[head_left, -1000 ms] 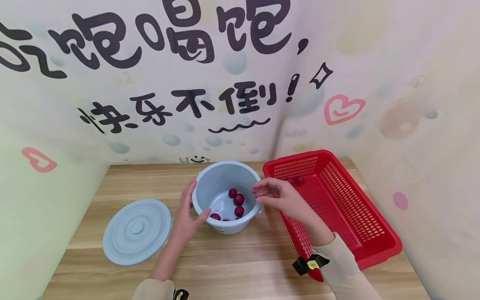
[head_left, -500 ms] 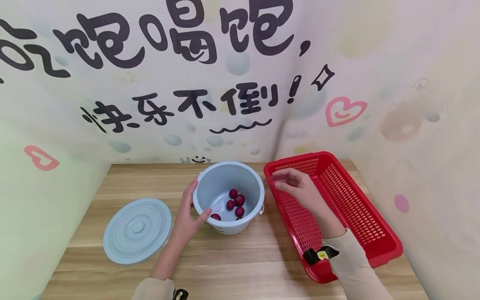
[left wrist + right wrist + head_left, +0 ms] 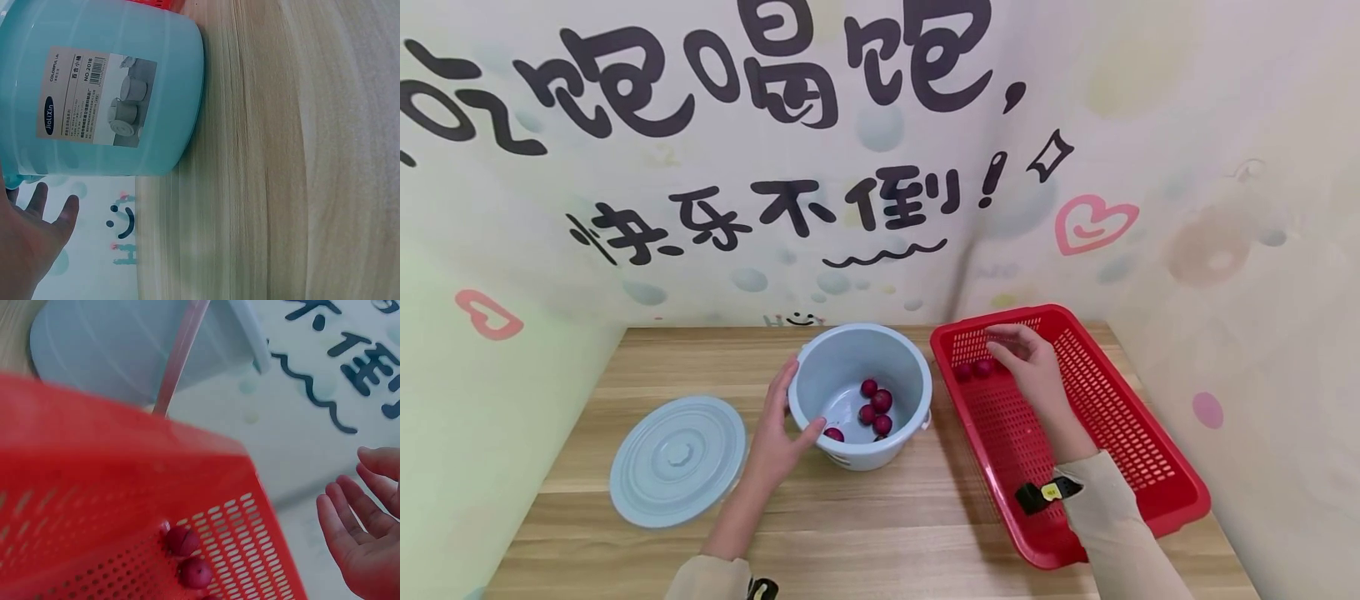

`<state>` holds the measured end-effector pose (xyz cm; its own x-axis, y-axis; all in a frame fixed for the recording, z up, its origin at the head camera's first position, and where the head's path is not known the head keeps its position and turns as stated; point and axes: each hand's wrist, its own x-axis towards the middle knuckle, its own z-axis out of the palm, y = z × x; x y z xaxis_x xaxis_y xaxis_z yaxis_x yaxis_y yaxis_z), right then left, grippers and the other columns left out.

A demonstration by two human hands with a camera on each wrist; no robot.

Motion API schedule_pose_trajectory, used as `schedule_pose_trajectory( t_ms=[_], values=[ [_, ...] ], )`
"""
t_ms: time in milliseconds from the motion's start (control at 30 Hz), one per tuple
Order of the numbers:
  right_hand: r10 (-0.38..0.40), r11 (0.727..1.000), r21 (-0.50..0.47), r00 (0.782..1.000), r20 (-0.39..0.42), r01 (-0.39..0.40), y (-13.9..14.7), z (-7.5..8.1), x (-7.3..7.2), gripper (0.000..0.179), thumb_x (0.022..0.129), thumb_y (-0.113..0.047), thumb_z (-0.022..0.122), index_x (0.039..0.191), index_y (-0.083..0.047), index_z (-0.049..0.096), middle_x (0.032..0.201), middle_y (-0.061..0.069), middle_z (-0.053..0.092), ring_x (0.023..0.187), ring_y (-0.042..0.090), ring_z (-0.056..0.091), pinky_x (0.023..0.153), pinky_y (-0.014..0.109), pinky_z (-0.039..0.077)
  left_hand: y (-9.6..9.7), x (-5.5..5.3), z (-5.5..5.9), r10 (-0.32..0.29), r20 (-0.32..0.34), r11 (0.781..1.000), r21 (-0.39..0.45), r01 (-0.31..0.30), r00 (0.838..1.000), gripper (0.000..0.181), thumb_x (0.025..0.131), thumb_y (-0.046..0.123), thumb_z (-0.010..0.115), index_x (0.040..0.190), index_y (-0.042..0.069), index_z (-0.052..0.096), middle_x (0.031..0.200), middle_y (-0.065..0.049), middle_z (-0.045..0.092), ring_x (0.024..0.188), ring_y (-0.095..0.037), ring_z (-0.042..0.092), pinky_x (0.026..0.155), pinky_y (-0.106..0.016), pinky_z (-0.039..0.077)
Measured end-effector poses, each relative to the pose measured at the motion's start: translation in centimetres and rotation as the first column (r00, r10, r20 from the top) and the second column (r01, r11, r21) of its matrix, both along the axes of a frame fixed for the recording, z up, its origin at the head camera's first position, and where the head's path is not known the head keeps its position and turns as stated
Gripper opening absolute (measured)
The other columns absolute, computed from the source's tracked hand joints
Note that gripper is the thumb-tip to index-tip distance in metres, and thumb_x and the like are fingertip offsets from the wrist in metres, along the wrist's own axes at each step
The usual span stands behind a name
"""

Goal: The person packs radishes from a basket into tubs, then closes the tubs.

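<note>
My left hand (image 3: 775, 442) rests against the left side of a light blue bucket (image 3: 820, 375), its thumb at the front rim. In the left wrist view the spread fingers (image 3: 65, 219) lie beside the rim. Several small dark red plums (image 3: 882, 401) sit on the bucket's floor. Over the back of a red plastic basket (image 3: 1150, 450), my right hand (image 3: 1033, 367) hovers with loosely bent fingers and holds nothing. Some plums (image 3: 195, 573) lie in the basket's back left corner, below and left of that hand; part of this group is cut off in the right wrist view.
A round light blue lid (image 3: 643, 479) lies flat on the wooden table (image 3: 865, 533), left of the bucket. Behind the table rises a wall (image 3: 880, 292) with black lettering. The basket's raised left rim stands between its plums and the bucket.
My right hand has moved right, from the bucket's rim to above the basket. One plum inside the bucket has come to lie with the others. The left hand stays at the bucket.
</note>
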<state>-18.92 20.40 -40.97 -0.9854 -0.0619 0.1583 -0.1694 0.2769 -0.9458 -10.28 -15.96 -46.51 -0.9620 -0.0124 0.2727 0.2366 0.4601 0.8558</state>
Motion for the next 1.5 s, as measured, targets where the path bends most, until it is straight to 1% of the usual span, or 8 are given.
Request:
schedule_pose_trajectory(
  t_ms=[267, 467, 700, 900, 1000, 1067, 1300, 1500],
  values=[
    [-0.144, 0.989, -0.019, 0.983, 0.115, 0.147, 1.2, -0.7, -0.6, 0.039, 0.099, -0.016, 0.06, 0.134, 0.002, 0.057, 0.134, 0.025, 0.058, 0.1, -0.001, 0.058, 0.082, 0.005, 0.048, 0.2, 0.1, 0.4, -0.004, 0.014, 1.0, 0.0, 0.004, 1.0, 0.088, 0.086, 0.021, 0.073, 0.159, 0.023, 0.024, 0.166, -0.002, 0.024, 0.141, -0.028, 0.041, 0.105, -0.051, 0.048],
    [-0.237, 0.971, 0.001, 0.957, 0.169, 0.241, 2.6, -3.4, -2.2, 0.042, 0.099, -0.022, 0.061, 0.136, -0.003, 0.057, 0.137, 0.02, 0.058, 0.1, -0.007, 0.055, 0.084, 0.005, 0.045, 0.3, 0.1, 0.5, -0.006, 0.023, 1.0, 0.019, 0.006, 1.0, 0.089, 0.085, 0.021, 0.073, 0.159, 0.023, 0.024, 0.166, -0.001, 0.024, 0.142, -0.028, 0.041, 0.106, -0.052, 0.047],
    [-0.319, 0.944, 0.031, 0.886, 0.336, 0.328, 3.6, -6.2, -3.7, 0.041, 0.102, -0.018, 0.053, 0.142, -0.007, 0.053, 0.144, 0.016, 0.054, 0.105, 0.0, 0.052, 0.096, 0.021, 0.045, 0.4, 0.1, 0.5, -0.013, 0.018, 1.0, 0.026, 0.012, 1.0, 0.088, 0.085, 0.02, 0.073, 0.159, 0.022, 0.024, 0.166, -0.003, 0.023, 0.143, -0.029, 0.039, 0.106, -0.054, 0.047],
    [-0.284, 0.937, -0.031, 0.811, 0.512, 0.348, 4.0, -8.3, -4.1, 0.047, 0.104, -0.014, 0.048, 0.15, -0.007, 0.043, 0.152, 0.017, 0.044, 0.123, 0.017, 0.047, 0.11, 0.032, 0.04, 0.5, 0.3, 0.3, -0.013, 0.025, 1.0, 0.027, 0.012, 1.0, 0.088, 0.085, 0.021, 0.073, 0.159, 0.024, 0.024, 0.166, -0.001, 0.023, 0.143, -0.029, 0.038, 0.106, -0.054, 0.047],
    [-0.276, 0.943, -0.008, 0.793, 0.543, 0.334, 3.9, -9.2, -4.3, 0.05, 0.103, -0.019, 0.053, 0.151, -0.01, 0.043, 0.151, 0.015, 0.046, 0.125, 0.02, 0.046, 0.106, 0.031, 0.04, 0.4, 0.3, 0.3, -0.012, 0.014, 1.0, 0.02, 0.011, 1.0, 0.088, 0.085, 0.02, 0.073, 0.159, 0.022, 0.024, 0.166, -0.003, 0.023, 0.143, -0.03, 0.038, 0.106, -0.054, 0.047],
    [-0.279, 0.946, 0.014, 0.793, 0.541, 0.323, 3.7, -9.7, -4.5, 0.049, 0.101, -0.02, 0.056, 0.149, -0.011, 0.046, 0.147, 0.015, 0.049, 0.123, 0.021, 0.047, 0.1, 0.028, 0.042, 0.3, 0.3, 0.3, -0.01, 0.009, 1.0, 0.023, 0.01, 1.0, 0.088, 0.085, 0.019, 0.073, 0.159, 0.022, 0.024, 0.166, -0.004, 0.024, 0.143, -0.03, 0.038, 0.107, -0.054, 0.046],
    [-0.316, 0.949, 0.16, 0.848, 0.426, 0.273, 3.1, -10.7, -5.1, 0.043, 0.096, -0.009, 0.064, 0.138, -0.005, 0.058, 0.134, 0.022, 0.061, 0.103, 0.018, 0.057, 0.07, 0.011, 0.045, 0.0, 0.2, 0.5, 0.0, 0.003, 1.0, 0.022, 0.0, 1.0, 0.088, 0.084, 0.018, 0.073, 0.158, 0.021, 0.025, 0.166, -0.004, 0.025, 0.142, -0.029, 0.04, 0.106, -0.054, 0.047],
    [-0.359, 0.932, 0.201, 0.841, 0.405, 0.301, 3.2, -10.7, -5.2, 0.039, 0.095, -0.01, 0.066, 0.134, -0.005, 0.062, 0.131, 0.022, 0.064, 0.103, 0.018, 0.06, 0.07, 0.01, 0.044, 0.1, 0.0, 0.4, -0.013, -0.003, 1.0, 0.016, 0.013, 1.0, 0.088, 0.085, 0.019, 0.073, 0.158, 0.021, 0.025, 0.166, -0.006, 0.025, 0.143, -0.029, 0.039, 0.105, -0.054, 0.048]
  ],
)
